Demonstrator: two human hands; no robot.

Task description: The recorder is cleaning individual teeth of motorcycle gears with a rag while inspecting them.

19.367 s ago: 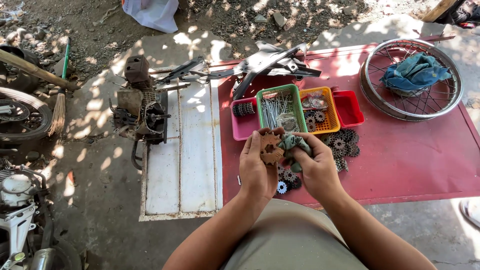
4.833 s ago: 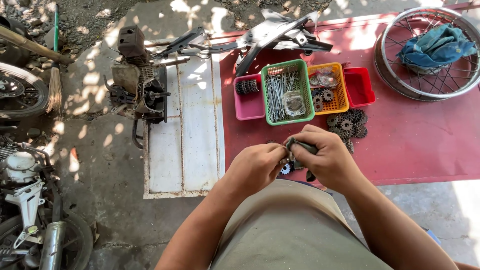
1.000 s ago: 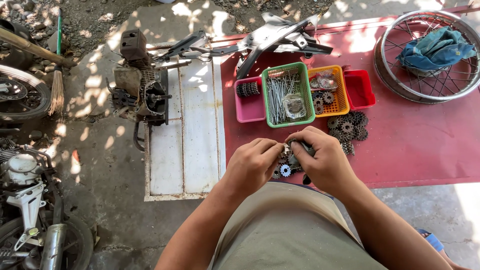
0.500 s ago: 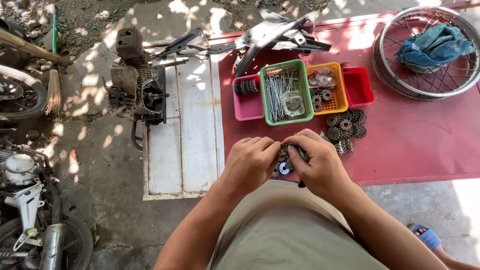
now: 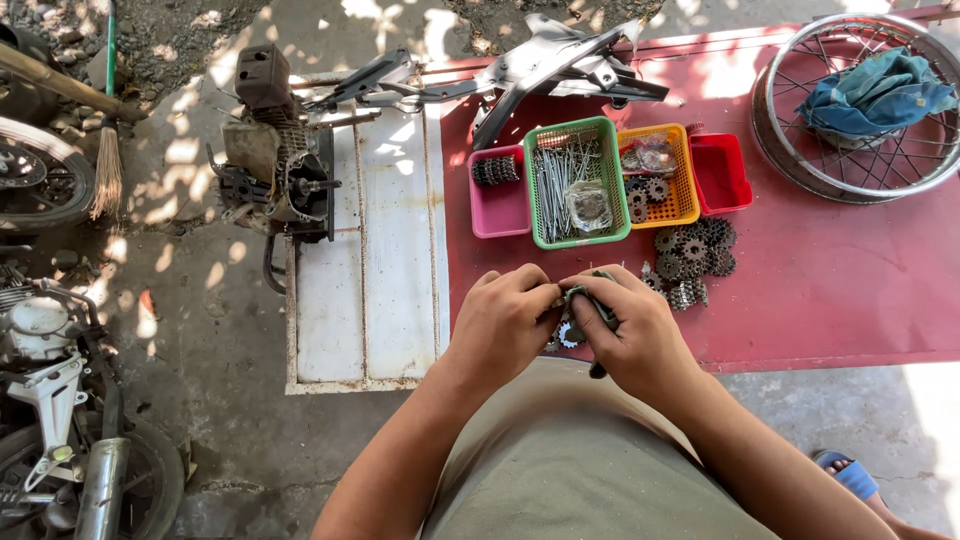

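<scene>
Near the bottom centre of the frame, the left hand point(image 5: 505, 325) and the right hand point(image 5: 632, 335) are meeting fingertip to fingertip over the near edge of a red mat point(image 5: 820, 290). Both are pinching a small dark greenish part point(image 5: 585, 300) between them; it is mostly hidden by the fingers, so its long axis and which way it is pointing cannot be told. Just under the hands a small toothed metal gear point(image 5: 568, 335) is lying flat on the mat, half covered. A little farther, right of centre, a cluster of dark, rusty gears point(image 5: 692, 255) is sitting loose on the mat, with bare red surface stretching open to its right. Beyond that, four plastic baskets are standing in a row, touching side to side: a pink tray point(image 5: 497, 190), a green basket point(image 5: 577, 180) holding thin metal rods lying with their length running away from the person, an orange basket point(image 5: 658, 175) with more gears, and a small red tray point(image 5: 722, 172). To the left a flat white metal panel point(image 5: 365, 260) is lying beside the mat, an engine block point(image 5: 275, 165) at its far corner. In the upper right a spoked wheel rim point(image 5: 800, 160) is ringing a crumpled blue cloth point(image 5: 875, 90); grey frame pieces point(image 5: 560, 65) are lying along the top edge.
</scene>
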